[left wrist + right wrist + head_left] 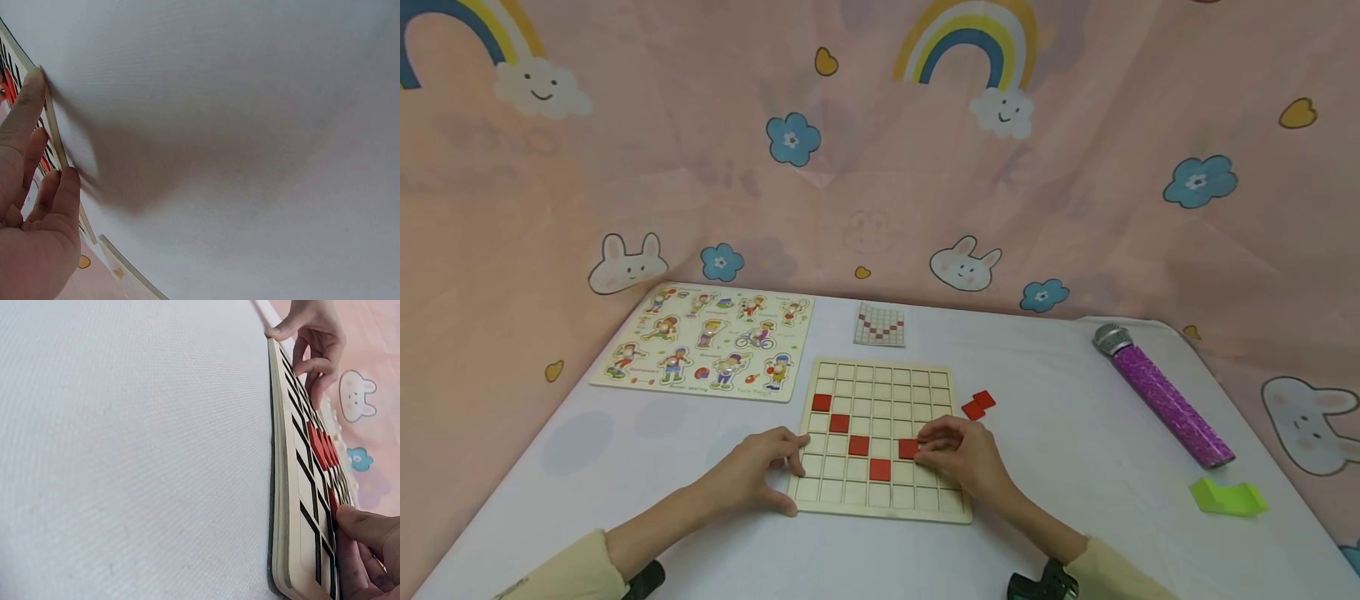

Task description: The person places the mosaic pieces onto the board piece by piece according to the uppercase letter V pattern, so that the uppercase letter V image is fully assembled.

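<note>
A pale wooden grid board (842, 492) lies on the white table with several red square tiles in its cells, stepping diagonally down from the left. My left hand (760, 471) rests against the board's left edge, thumb near the front corner; in the left wrist view its fingertips (70, 178) touch the rim. At the right side of the grid, my right hand (966, 458) pinches a red tile (907, 449) at a cell. The right wrist view shows the thumb (356, 522) against that tile, the other fingers partly hidden.
Two loose red tiles (973, 411) lie right of the board. Behind it is a small pattern card (879, 325). A picture puzzle board (692, 340) lies back left. A purple glitter microphone (1172, 404) and a lime-green curved piece (1227, 498) are at right.
</note>
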Action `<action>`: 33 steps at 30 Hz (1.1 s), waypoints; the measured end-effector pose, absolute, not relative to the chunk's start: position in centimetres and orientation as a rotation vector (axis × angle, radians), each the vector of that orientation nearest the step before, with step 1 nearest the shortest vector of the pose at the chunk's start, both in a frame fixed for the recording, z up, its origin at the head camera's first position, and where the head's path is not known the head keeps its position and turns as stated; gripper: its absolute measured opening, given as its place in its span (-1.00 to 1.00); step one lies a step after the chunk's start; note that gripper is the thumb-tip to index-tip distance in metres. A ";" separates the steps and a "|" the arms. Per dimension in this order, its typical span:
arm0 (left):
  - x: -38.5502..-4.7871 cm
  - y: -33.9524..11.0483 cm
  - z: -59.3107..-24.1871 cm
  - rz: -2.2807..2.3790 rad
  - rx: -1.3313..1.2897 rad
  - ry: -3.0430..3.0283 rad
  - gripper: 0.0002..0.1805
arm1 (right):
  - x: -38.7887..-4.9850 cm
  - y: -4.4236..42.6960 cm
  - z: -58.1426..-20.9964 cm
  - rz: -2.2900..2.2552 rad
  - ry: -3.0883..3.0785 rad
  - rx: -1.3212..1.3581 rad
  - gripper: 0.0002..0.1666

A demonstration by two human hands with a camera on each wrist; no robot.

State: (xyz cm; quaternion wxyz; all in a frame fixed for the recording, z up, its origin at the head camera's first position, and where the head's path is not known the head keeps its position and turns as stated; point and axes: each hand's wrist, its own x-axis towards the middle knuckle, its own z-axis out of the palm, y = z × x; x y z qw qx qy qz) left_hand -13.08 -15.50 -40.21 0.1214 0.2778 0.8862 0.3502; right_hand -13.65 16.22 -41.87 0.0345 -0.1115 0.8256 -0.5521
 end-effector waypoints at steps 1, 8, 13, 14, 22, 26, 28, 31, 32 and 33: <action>-13.1 -15.5 -40.2 1.024 0.809 2.588 -0.65 | -13.7 16.2 -41.9 -1.703 2.532 -0.341 -0.68; -13.1 -15.5 -40.3 1.032 0.814 2.584 -0.64 | -13.8 16.1 -42.0 -1.714 2.488 -0.302 -0.70; -13.1 -15.5 -40.4 1.029 0.817 2.588 -0.64 | -13.8 16.0 -42.0 -1.738 2.457 -0.289 -0.69; -13.1 -15.6 -40.5 1.029 0.818 2.590 -0.64 | -13.8 15.9 -42.0 -1.744 2.451 -0.292 -0.69; -13.0 -15.5 -40.3 1.032 0.814 2.586 -0.65 | -13.8 16.2 -42.0 -1.740 2.453 -0.291 -0.68; -13.0 -15.5 -40.2 1.028 0.809 2.585 -0.65 | -14.2 16.9 -41.7 -1.752 2.453 -0.242 -0.67; -13.0 -15.5 -40.2 1.026 0.811 2.588 -0.65 | -14.5 17.5 -41.6 -1.770 2.444 -0.219 -0.66; -13.0 -15.5 -40.3 1.024 0.813 2.590 -0.65 | -14.9 18.6 -41.3 -1.756 2.467 -0.189 -0.64; -13.0 -15.5 -40.3 1.026 0.813 2.589 -0.64 | -15.0 19.0 -41.2 -1.747 2.474 -0.185 -0.63; -13.0 -15.5 -40.3 1.027 0.813 2.588 -0.64 | -15.2 19.5 -41.2 -1.735 2.482 -0.180 -0.63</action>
